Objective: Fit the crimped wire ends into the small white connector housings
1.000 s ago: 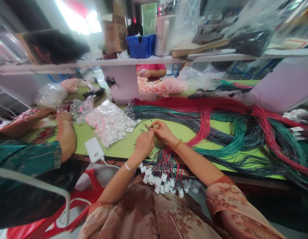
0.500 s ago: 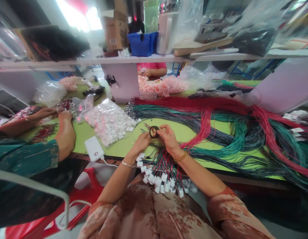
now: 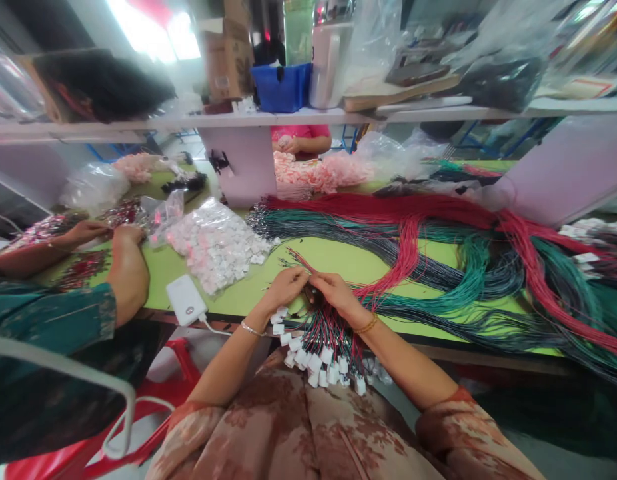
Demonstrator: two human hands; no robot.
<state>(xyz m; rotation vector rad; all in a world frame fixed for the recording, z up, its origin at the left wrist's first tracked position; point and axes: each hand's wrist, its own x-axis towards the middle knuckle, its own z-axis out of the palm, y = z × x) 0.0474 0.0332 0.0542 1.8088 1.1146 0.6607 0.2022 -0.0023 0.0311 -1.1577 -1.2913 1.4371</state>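
Observation:
My left hand is closed in a pinch at the bundle of red, green and black wires, whose thin ends stick out beyond the fingers. Against its fingertips, my right hand is closed too. A dark roll of tape shows under the right fingers, mostly covered by them. From below both hands, wires fan out over the table's front edge to a cluster of white connectors hanging by my lap.
Long red wires lie in hanks across the green table. Left of them are a clear bag of white connectors and a white power bank with its cable. A co-worker's arm rests at far left.
The tape roll, held up face-on between my hands before, is now lower and tilted under my right fingers. My fingertips have come together over the wires.

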